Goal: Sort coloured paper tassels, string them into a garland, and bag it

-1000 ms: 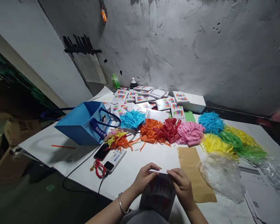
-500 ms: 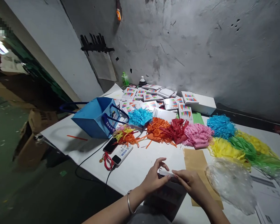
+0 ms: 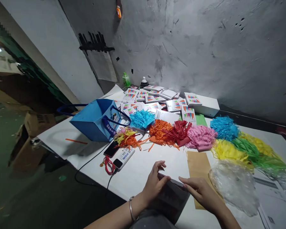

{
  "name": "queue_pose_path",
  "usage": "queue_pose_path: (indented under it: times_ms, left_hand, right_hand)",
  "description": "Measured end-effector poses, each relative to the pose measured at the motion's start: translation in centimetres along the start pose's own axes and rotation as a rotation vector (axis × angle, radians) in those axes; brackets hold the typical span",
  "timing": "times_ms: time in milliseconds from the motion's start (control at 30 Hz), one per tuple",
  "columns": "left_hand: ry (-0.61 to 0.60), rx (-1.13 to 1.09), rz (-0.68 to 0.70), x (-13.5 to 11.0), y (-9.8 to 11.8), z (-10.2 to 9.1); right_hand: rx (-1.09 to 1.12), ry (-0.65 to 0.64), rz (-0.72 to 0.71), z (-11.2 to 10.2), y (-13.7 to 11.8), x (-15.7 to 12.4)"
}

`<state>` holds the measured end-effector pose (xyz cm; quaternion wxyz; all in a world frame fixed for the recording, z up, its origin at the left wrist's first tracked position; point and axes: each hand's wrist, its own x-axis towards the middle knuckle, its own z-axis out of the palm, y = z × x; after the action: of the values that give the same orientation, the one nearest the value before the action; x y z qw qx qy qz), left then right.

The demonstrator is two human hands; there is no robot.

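Note:
Close to my body at the table's front edge is a flat box (image 3: 173, 198), its near face dark in shadow and its pale top edge showing. My left hand (image 3: 154, 183) grips the box's left upper corner, thumb on the near side and fingers curled behind. At the right end of the top edge, my right hand (image 3: 200, 190) pinches the box between thumb and forefinger. Several flat boxes printed with coloured tassels (image 3: 153, 98) lie piled at the back. Paper tassel bundles in orange (image 3: 160, 132), red (image 3: 181, 132), pink (image 3: 202, 137) and blue (image 3: 142, 119) lie before them.
A blue bag (image 3: 92, 122) stands at the left, near a phone (image 3: 111, 149) and a cabled white power bank (image 3: 125, 158). To the right are a brown paper sheet (image 3: 197, 165), a clear plastic bag (image 3: 233, 186) and yellow tassels (image 3: 230, 151). A white box (image 3: 207, 105) sits by the wall.
My right hand has shifted slightly right along the box's top edge, and the hands are farther apart. The white flap between them no longer stands up. The camera view has shifted a little.

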<state>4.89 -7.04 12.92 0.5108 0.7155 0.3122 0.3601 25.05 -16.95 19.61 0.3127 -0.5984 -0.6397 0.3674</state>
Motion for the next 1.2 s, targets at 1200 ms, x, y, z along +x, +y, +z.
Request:
queue_pose_path:
  times_ms: [1200]
  left_hand:
    - [-0.12,0.502,0.433,0.9,3.3,2.0]
  right_hand:
    - [-0.008,0.23,-0.034,3.0,3.1,-2.5]
